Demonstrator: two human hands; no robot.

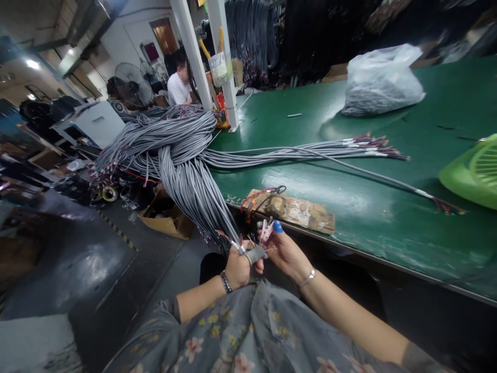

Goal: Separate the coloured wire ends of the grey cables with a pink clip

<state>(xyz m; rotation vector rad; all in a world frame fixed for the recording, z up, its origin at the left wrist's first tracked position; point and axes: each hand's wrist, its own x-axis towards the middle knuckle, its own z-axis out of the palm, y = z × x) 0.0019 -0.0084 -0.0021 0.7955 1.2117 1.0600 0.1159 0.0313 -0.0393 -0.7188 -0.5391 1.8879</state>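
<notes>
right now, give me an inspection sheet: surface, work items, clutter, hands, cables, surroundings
Surface: green tabletop, glossy
Work items: gray cable end with coloured wires; small pink piece
Clutter: white plastic bag, green plastic basket, worn wooden board
Hands: left hand grips the cable end; right hand at the pink piece, grip unclear
Cables: gray cables heaped at left, some stretched across the tabletop
Surroundings: person in white shirt, fan, cardboard box on floor
</notes>
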